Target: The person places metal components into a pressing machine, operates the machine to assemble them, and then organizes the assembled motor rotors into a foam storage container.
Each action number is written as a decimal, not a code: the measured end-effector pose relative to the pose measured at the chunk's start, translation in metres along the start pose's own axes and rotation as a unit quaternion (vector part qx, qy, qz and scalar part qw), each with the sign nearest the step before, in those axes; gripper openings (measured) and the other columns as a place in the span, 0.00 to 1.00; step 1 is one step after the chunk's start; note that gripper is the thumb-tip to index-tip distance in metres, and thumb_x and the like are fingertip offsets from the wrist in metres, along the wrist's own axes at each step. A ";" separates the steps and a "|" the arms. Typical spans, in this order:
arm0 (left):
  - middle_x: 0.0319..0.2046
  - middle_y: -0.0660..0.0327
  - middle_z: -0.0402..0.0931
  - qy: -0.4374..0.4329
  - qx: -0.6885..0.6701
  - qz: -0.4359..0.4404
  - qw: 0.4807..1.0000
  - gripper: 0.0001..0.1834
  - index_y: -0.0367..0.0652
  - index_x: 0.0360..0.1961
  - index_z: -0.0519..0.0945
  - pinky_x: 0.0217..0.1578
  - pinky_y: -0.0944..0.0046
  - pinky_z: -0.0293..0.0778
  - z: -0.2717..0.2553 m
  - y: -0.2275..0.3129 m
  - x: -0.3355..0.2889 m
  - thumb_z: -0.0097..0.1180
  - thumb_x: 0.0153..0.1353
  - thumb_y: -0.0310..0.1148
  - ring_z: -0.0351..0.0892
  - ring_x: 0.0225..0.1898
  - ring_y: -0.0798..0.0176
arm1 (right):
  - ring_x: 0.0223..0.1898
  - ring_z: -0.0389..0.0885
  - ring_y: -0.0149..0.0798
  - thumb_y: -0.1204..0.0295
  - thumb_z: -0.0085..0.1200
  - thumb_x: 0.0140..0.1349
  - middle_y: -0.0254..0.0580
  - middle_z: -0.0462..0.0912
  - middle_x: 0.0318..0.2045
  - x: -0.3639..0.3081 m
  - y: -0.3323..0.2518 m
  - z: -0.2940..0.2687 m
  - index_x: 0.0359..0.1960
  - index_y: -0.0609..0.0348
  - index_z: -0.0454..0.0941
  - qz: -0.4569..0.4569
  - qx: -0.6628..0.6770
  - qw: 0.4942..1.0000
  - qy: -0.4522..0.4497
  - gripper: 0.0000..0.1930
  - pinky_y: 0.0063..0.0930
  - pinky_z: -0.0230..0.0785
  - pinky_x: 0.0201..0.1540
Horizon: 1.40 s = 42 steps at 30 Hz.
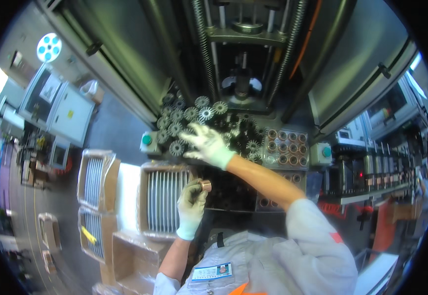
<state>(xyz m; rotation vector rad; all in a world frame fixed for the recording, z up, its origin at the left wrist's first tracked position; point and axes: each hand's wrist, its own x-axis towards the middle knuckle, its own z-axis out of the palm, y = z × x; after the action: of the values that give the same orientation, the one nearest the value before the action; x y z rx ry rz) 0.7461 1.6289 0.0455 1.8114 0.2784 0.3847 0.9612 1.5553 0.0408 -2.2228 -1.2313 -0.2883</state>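
Note:
My left hand (190,209), in a white glove, pinches a copper commutator (206,185) between thumb and fingers, close in front of my body. Stretched forward over the bench, my gloved right hand (206,146) has its fingers spread, with nothing visible in them. Its fingertips are over or beside a pile of toothed metal armature cores (177,147); whether they touch any, I cannot tell. Dark toothed cores (252,146) lie to the right of that hand. A clear tray (271,161) of copper commutators stands farther right, and my right forearm partly covers a second group below it.
A press (243,81) with a vertical post stands behind the cores. Button boxes with green tops flank the bench, one left (147,140) and one right (325,152). Cartons (142,196) packed with upright sheets stand at left, near an open carton (137,255). A rack (376,182) extends at right.

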 end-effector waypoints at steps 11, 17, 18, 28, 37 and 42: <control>0.51 0.53 0.79 -0.072 -0.101 -0.036 0.992 0.11 0.31 0.47 0.80 0.50 0.65 0.78 0.011 0.012 0.098 0.62 0.66 0.27 0.80 0.47 0.65 | 0.40 0.87 0.42 0.67 0.70 0.49 0.47 0.87 0.38 0.046 0.181 -0.061 0.61 0.67 0.67 0.364 0.170 0.869 0.290 0.38 0.35 0.78 0.47; 0.46 0.52 0.80 -0.090 0.097 0.218 0.967 0.06 0.36 0.40 0.79 0.49 0.59 0.76 0.071 0.020 0.200 0.61 0.62 0.24 0.81 0.45 0.55 | 0.41 0.86 0.42 0.63 0.68 0.52 0.45 0.86 0.36 0.034 0.154 -0.134 0.52 0.62 0.76 0.273 0.241 0.912 0.187 0.27 0.38 0.77 0.43; 0.45 0.52 0.79 -0.094 0.106 0.255 0.956 0.06 0.36 0.40 0.78 0.51 0.58 0.74 0.084 0.025 0.215 0.60 0.62 0.24 0.79 0.45 0.54 | 0.39 0.87 0.43 0.62 0.67 0.53 0.46 0.86 0.35 0.021 0.129 -0.142 0.51 0.61 0.77 0.231 0.213 0.929 0.196 0.26 0.39 0.78 0.41; 0.40 0.48 0.79 -0.093 0.435 0.388 0.807 0.08 0.44 0.40 0.82 0.36 0.47 0.79 0.201 0.005 0.325 0.62 0.64 0.35 0.83 0.36 0.42 | 0.50 0.83 0.55 0.48 0.63 0.54 0.59 0.83 0.47 -0.295 0.063 -0.294 0.58 0.60 0.70 0.569 -0.125 0.812 -0.023 0.36 0.46 0.75 0.53; 0.37 0.50 0.84 -0.214 0.315 0.302 0.874 0.09 0.34 0.40 0.84 0.46 0.56 0.75 0.208 0.014 0.340 0.63 0.62 0.28 0.81 0.41 0.47 | 0.55 0.81 0.56 0.43 0.59 0.55 0.61 0.82 0.52 -0.404 0.193 -0.355 0.62 0.64 0.66 0.712 -0.199 0.667 -0.096 0.43 0.43 0.72 0.57; 0.39 0.49 0.83 -0.153 0.359 0.329 0.860 0.10 0.35 0.39 0.85 0.48 0.55 0.75 0.217 0.001 0.341 0.63 0.64 0.32 0.83 0.41 0.48 | 0.59 0.78 0.57 0.36 0.61 0.52 0.62 0.78 0.57 -0.413 0.179 -0.355 0.67 0.65 0.62 0.721 -0.147 0.675 -0.053 0.51 0.45 0.70 0.61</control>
<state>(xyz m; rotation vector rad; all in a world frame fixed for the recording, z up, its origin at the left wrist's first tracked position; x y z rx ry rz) 1.1453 1.5676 0.0331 2.6569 -0.5185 0.4922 0.9121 0.9852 0.0765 -2.7451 0.8451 0.3237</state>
